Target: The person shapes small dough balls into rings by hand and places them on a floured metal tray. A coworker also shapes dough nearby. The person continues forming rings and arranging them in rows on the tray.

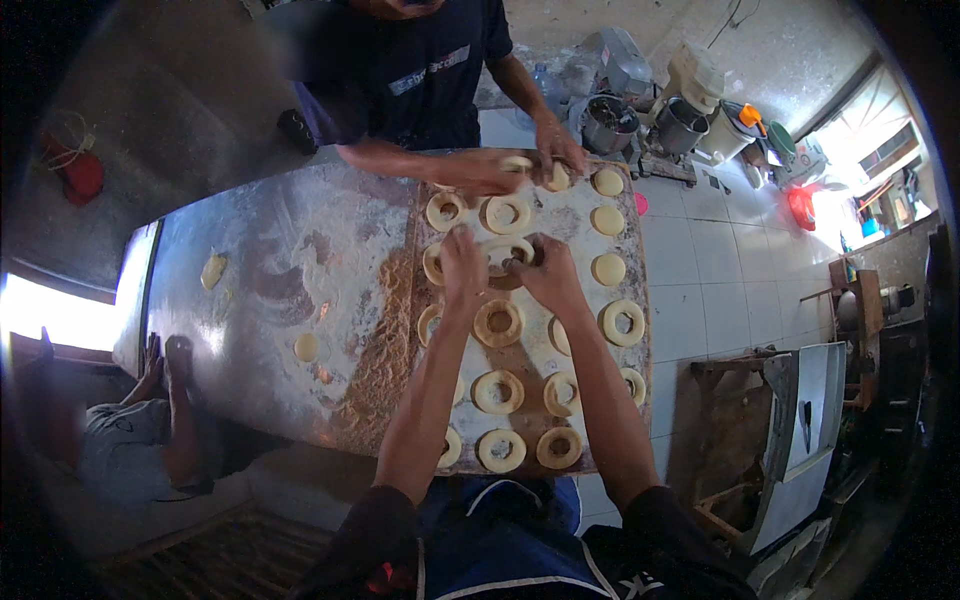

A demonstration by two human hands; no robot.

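Observation:
A pale dough ring (507, 243) is lifted just above the floured board (535, 345), held between my two hands. My left hand (465, 268) grips its left side with bent fingers. On the right side, my right hand (546, 272) is closed around the edge, thumb and fingers curled in. Just beyond it lies another dough ring (507, 214), and nearer to me sits a browner-looking ring (498, 323). More rings stand in rows under and between my forearms, some partly hidden. Flat dough rounds (608, 270) without holes line the board's right side.
Across the board a co-worker's hands (557, 148) handle dough at the far edge. A floured metal table (230, 320) joins on the left, bearing a small dough round (306, 347). Another person (130, 430) is at the lower left. Mixers (690, 85) stand at the back right.

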